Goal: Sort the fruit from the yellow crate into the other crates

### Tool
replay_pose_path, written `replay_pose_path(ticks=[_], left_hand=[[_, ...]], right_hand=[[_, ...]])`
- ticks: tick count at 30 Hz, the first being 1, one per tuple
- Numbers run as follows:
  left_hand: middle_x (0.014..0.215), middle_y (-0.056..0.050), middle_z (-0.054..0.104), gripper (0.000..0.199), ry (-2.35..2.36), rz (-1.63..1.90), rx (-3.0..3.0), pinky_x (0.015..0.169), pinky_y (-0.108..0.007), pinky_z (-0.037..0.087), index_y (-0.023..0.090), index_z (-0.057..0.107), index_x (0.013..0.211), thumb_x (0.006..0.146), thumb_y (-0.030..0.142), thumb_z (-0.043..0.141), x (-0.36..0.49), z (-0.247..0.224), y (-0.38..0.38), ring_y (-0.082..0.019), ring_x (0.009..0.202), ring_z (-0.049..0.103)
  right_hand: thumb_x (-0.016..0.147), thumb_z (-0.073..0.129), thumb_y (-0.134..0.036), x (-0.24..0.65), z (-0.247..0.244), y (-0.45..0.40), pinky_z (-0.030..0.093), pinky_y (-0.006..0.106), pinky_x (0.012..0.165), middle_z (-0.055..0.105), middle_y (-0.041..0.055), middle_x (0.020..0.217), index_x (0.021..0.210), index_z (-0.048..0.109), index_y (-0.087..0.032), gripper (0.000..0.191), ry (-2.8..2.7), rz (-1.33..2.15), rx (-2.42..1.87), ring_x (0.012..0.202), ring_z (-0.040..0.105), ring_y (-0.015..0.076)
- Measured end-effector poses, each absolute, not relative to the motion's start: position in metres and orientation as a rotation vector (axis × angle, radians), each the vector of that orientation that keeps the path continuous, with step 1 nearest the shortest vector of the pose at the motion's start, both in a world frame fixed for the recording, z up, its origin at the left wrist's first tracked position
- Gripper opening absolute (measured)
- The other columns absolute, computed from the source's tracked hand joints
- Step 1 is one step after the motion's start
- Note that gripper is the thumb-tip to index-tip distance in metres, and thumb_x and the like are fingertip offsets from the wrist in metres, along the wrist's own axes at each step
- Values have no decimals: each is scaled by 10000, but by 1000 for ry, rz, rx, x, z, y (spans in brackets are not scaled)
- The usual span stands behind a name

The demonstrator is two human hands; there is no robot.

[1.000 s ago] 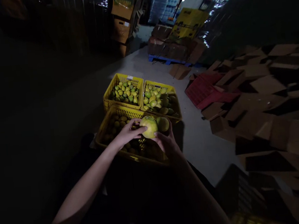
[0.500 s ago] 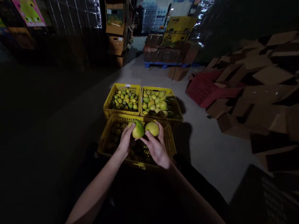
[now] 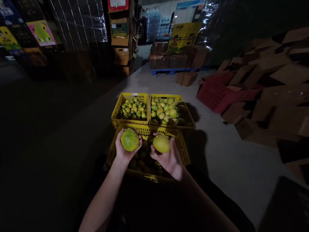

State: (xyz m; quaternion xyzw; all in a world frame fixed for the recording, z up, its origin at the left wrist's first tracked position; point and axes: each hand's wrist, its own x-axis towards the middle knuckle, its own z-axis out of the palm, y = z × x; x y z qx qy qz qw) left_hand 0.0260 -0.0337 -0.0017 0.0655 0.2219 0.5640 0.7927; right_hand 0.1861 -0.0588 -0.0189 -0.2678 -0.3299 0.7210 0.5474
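Observation:
A round green-and-yellow citrus fruit [image 3: 130, 139] rests in my left hand [image 3: 122, 153], its fingers curled around the underside. My right hand [image 3: 170, 161] grips a yellower citrus fruit [image 3: 161, 143] between thumb and fingers. Both hands are over the near yellow crate [image 3: 182, 146], where more fruit lies in deep shadow. Beyond it stand two more yellow crates side by side: the far left crate [image 3: 117, 120] holds smaller green and yellow fruit [image 3: 132, 109], and the far right crate [image 3: 188, 116] holds larger ones [image 3: 166, 111].
On the right, a red crate [image 3: 214, 92] lies tipped against a heap of cardboard boxes [image 3: 282, 97]. A blue pallet [image 3: 170, 71] carries cartons at the back. Stacked boxes [image 3: 120, 36] stand behind to the left. Grey floor [image 3: 218, 161] shows to the right of the crates.
My hands have moved apart, each keeping its fruit. The left wrist has turned so the palm faces more upward, showing more of its fruit. The camera view has tilted up slightly.

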Motion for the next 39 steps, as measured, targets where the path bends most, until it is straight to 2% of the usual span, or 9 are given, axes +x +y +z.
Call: replay_pose_path(ticks=[5,11,18,21,24,27,30,33,39], left_hand=[[703,-74,640,270,537,1253,385,596,-313,529,123,621,755,700,362,508,32,3,-36,-198,665,631],[712,-93,650,305,558,1234,544,626,-328,521,116,626,740,653,388,518,38,0,-38,-231,706,643],[671,-90,648,305,591,1238,573,602,-312,506,116,633,722,654,389,516,38,-1,-37,-224,662,640],[657,-77,645,287,612,1293,556,606,-293,502,111,638,724,659,368,528,39,-1,-37,-205,641,634],[640,-58,634,269,615,1354,444,635,-297,514,117,637,720,681,359,528,41,-2,-35,-192,639,633],[666,-53,642,228,581,1344,290,670,-310,526,127,627,724,696,332,530,40,-2,-32,-192,680,639],[758,-69,665,210,501,1258,176,702,-338,534,129,625,770,700,308,542,37,1,-33,-204,736,645],[803,-67,675,199,478,1216,122,722,-353,533,134,631,804,709,290,551,36,4,-36,-211,768,648],[774,-34,678,153,534,1270,171,677,-298,512,149,652,781,704,235,552,40,-4,-33,-169,703,641]], right_hand=[[750,464,-622,189,-18,-60,341,293,490,552,-8,629,960,586,-243,450,-845,1747,-567,410,349,97],[732,521,-391,187,-16,-59,349,287,510,617,18,779,930,603,-229,269,-780,1758,-563,467,420,105],[660,509,-389,195,-10,-51,343,295,438,635,58,778,805,597,-215,243,-713,1669,-686,515,495,167],[672,530,-359,196,-14,-53,406,323,506,627,56,829,848,603,-232,228,-736,1646,-646,647,549,196],[650,622,-256,190,-17,-57,473,339,673,612,15,873,869,598,-264,220,-755,1584,-614,797,565,186],[611,713,-200,183,-16,-58,479,311,770,602,-17,816,812,613,-252,231,-718,1496,-651,764,559,147],[653,708,-345,180,-14,-54,491,295,667,615,2,743,755,635,-206,187,-665,1471,-728,687,557,148],[741,576,-500,182,-14,-49,453,285,531,628,31,659,743,626,-186,318,-590,1541,-795,615,562,164],[729,559,-406,183,-15,-46,431,301,488,672,47,779,834,585,-223,213,-601,1518,-780,582,566,175]])
